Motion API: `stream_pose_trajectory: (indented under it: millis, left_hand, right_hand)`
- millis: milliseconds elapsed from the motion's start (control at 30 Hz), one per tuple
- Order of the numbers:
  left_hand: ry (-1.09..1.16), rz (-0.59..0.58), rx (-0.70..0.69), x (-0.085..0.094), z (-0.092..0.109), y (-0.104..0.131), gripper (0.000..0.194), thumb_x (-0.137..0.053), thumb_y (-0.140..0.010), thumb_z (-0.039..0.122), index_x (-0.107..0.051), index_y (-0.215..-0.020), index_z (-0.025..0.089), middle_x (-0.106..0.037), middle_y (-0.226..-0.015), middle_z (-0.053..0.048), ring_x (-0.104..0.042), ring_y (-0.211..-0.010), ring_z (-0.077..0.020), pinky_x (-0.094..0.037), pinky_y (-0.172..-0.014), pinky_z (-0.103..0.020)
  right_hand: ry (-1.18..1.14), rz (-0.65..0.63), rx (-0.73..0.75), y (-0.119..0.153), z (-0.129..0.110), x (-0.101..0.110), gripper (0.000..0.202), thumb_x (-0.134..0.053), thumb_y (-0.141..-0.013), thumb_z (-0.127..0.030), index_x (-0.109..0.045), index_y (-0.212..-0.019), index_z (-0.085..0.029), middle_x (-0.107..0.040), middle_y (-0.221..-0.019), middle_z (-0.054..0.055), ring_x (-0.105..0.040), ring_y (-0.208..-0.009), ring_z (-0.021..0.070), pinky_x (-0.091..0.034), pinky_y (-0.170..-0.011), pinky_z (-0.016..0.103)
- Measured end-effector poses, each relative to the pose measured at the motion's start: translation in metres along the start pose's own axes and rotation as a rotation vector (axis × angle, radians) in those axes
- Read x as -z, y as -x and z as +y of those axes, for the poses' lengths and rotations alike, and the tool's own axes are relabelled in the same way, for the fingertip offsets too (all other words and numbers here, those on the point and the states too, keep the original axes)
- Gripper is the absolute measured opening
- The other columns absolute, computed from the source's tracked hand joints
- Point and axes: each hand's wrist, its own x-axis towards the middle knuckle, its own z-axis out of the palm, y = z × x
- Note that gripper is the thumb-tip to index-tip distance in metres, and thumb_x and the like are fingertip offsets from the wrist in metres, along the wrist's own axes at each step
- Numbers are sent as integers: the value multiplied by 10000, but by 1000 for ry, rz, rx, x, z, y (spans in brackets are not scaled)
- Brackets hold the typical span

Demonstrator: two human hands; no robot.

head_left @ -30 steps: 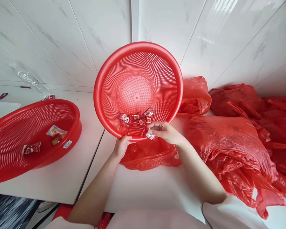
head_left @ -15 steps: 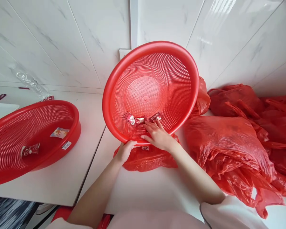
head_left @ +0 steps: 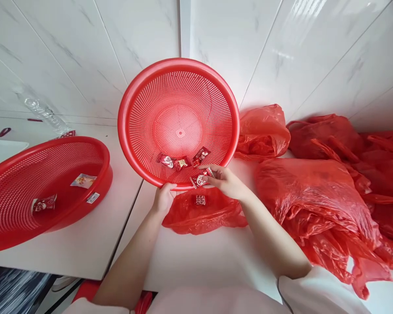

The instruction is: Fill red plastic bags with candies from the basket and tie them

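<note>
Basket (head_left: 178,122) tipped steeply, left hand (head_left: 163,198) pinching its rim, right hand (head_left: 224,179) gripping one candy (head_left: 201,179); loose candies (head_left: 180,160) could spill off the rim.

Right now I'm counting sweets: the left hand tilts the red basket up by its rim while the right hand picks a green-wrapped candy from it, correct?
Not quite. In the head view the candy at the right hand is red-wrapped, not green. The left hand does grip the tilted red basket at its rim.

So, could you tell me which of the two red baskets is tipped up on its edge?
The basket by the wall, held by the left hand; the left basket lies flat.
</note>
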Motion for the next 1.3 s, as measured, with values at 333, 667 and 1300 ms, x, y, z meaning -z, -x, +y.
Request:
stream_pose_trajectory:
  millis: [333,667,1300]
  left_hand:
    - [-50,-1,-18,-5,3,1,233,-575,-710,170,-699,-902,124,-727,-995,-102,-655,-1023,-310,-517,-897,-497]
    - [-223,-28,76,-7,-12,13,342,-628,-740,197,-688,-1076,173,-725,-983,-54,-658,-980,-286,-526,-825,-407]
    - [-51,52,-38,-4,1,3,258,-607,-691,170,-694,-933,156,-726,-981,-73,-649,-1042,-298,-513,-898,-460]
  right_hand:
    - [601,-15,103,9,-11,7,333,-490,-931,-447,-621,-794,-174,-610,-672,-5,-551,-618,121,-441,-604,250]
    - [1099,171,152,-9,26,2,502,-502,-935,-369,-476,-1359,-100,-454,-1433,202,-367,-1371,318,-260,-1121,527]
    - [162,-105,-10,5,-5,13,236,-603,-860,-391,-662,-887,-165,-684,-865,37,-649,-839,166,-538,-815,327]
